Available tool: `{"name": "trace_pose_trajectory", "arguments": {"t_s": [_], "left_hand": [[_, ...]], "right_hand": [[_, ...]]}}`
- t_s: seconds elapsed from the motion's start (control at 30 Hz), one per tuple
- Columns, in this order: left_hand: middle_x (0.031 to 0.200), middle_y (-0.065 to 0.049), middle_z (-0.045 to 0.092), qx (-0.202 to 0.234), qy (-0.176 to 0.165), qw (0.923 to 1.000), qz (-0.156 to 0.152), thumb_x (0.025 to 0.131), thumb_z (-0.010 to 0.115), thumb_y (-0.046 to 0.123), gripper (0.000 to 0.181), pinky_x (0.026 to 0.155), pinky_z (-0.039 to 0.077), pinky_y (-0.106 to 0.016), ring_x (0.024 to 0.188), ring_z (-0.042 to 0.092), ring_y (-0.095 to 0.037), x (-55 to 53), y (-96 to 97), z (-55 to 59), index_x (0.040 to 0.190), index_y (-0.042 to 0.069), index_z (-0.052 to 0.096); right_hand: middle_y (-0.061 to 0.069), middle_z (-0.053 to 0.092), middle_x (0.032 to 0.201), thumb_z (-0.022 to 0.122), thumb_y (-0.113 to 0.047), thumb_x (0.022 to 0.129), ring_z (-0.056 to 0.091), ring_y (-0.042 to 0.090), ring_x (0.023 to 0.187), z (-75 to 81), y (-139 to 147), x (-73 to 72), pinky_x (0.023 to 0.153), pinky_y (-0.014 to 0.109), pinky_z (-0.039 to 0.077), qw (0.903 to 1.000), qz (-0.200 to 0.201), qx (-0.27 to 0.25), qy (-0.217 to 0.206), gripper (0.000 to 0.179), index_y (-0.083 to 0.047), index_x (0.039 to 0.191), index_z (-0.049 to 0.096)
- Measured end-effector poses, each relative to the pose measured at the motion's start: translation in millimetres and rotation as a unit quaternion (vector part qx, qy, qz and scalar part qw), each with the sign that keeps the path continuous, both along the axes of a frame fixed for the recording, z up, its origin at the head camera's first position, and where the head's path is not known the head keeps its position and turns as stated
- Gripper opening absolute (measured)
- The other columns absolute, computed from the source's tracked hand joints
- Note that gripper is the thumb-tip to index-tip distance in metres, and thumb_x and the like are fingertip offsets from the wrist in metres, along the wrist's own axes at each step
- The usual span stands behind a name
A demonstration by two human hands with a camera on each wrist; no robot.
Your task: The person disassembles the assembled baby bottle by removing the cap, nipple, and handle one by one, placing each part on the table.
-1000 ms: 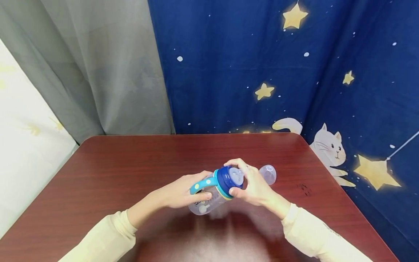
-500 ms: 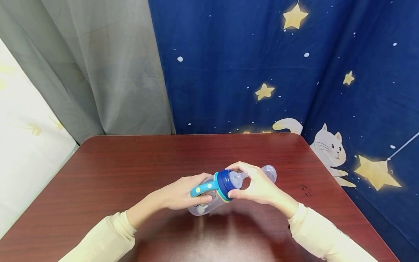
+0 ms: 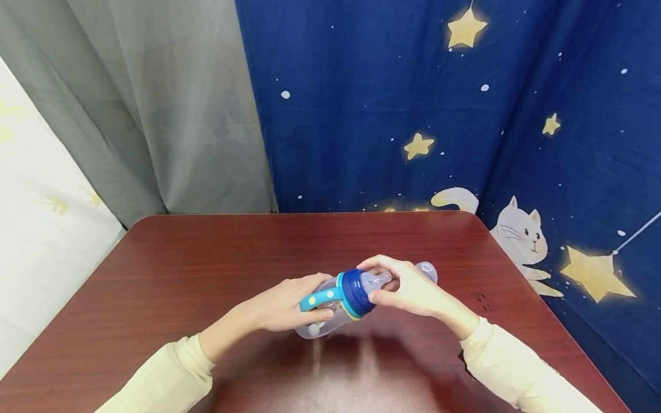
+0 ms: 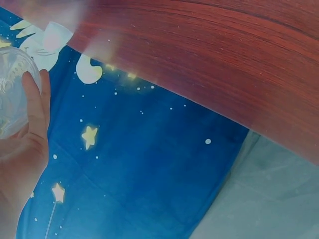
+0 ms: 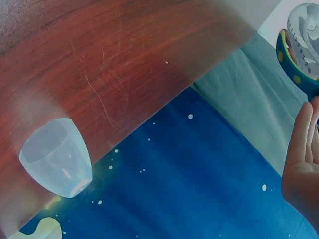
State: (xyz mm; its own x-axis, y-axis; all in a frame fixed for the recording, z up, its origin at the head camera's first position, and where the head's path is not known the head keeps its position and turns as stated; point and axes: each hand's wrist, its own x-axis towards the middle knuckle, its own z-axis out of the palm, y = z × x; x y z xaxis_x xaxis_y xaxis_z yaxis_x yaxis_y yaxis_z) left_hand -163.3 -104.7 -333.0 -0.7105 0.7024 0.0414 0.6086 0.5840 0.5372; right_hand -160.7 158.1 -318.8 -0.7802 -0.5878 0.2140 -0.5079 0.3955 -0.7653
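Observation:
A clear baby bottle with a dark blue collar ring, a teal dotted handle and a clear teat lies tilted, teat toward the right. My left hand grips its body, thumb on the near side below the handle. My right hand curves round the collar, thumb at its near edge and fingers at the far edge. In the left wrist view the left hand is beside the clear bottle base. The right wrist view shows only part of the right hand by the handle.
A clear dome cap stands on the table just beyond the right hand, partly hidden by it; it is whole in the right wrist view. The dark red wooden table ends at grey and blue star-patterned curtains.
The right hand has shifted slightly right and its grasp round the collar has loosened and turned. The teat now points more to the right. The left hand stays almost in place.

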Motion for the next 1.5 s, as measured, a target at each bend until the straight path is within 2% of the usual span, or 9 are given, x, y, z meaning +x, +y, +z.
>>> {"name": "trace_pose_trajectory", "arguments": {"t_s": [0.13,0.37,0.67,0.97,1.27,1.5], "left_hand": [[0.104,0.01,0.051,-0.009,0.024,0.9997,-0.002,0.079,0.048,0.059,0.062,0.07,0.045,-0.028,0.087,0.05,-0.005,0.0,0.7,-1.0,0.126,0.021,0.039],[0.106,0.009,0.051,-0.018,0.046,0.9987,-0.01,0.078,0.046,0.063,0.065,0.071,0.045,-0.029,0.087,0.051,-0.005,-0.3,1.5,-2.8,0.126,0.02,0.041],[0.103,0.01,0.052,-0.018,0.051,0.9985,-0.004,0.077,0.048,0.064,0.065,0.07,0.044,-0.027,0.085,0.051,-0.004,-1.8,0.9,-4.8,0.125,0.02,0.042],[0.104,0.009,0.052,-0.019,0.051,0.9985,-0.004,0.077,0.047,0.064,0.065,0.071,0.044,-0.028,0.085,0.051,-0.004,-2.7,1.3,-5.4,0.124,0.02,0.043],[0.103,0.01,0.051,-0.019,0.043,0.9989,-0.003,0.077,0.047,0.063,0.064,0.069,0.044,-0.027,0.084,0.05,-0.004,-1.9,1.8,-3.9,0.125,0.021,0.042],[0.101,0.011,0.053,-0.042,0.077,0.9961,0.007,0.076,0.046,0.066,0.065,0.065,0.044,-0.027,0.079,0.051,-0.004,-1.2,1.4,-1.6,0.124,0.022,0.043]], "right_hand": [[-0.004,0.06,0.099,0.063,-0.028,0.081,0.056,0.011,0.086,5.6,0.2,0.1,0.069,0.027,0.047,0.9996,-0.014,0.025,0.008,0.029,-0.02,0.109,0.056],[-0.015,0.059,0.091,0.068,-0.042,0.073,0.056,0.006,0.078,7.9,-2.9,2.6,0.063,0.026,0.048,0.9967,-0.035,0.069,0.026,0.034,-0.029,0.103,0.057],[-0.015,0.059,0.095,0.071,-0.042,0.071,0.055,0.005,0.081,6.6,-3.8,2.8,0.064,0.025,0.048,0.9964,-0.021,0.067,0.048,0.043,-0.027,0.108,0.056],[-0.014,0.058,0.096,0.068,-0.041,0.074,0.055,0.004,0.083,3.3,-3.4,1.2,0.066,0.024,0.047,0.9938,-0.015,0.074,0.081,0.042,-0.025,0.11,0.054],[-0.013,0.057,0.095,0.068,-0.043,0.073,0.055,0.005,0.081,4.8,-6.1,5.1,0.061,0.022,0.048,0.9946,-0.022,0.072,0.071,0.043,-0.027,0.109,0.053],[-0.013,0.057,0.094,0.069,-0.042,0.073,0.055,0.005,0.08,6.8,-7.8,6.6,0.06,0.022,0.048,0.9946,-0.02,0.07,0.073,0.043,-0.026,0.109,0.053]]}}
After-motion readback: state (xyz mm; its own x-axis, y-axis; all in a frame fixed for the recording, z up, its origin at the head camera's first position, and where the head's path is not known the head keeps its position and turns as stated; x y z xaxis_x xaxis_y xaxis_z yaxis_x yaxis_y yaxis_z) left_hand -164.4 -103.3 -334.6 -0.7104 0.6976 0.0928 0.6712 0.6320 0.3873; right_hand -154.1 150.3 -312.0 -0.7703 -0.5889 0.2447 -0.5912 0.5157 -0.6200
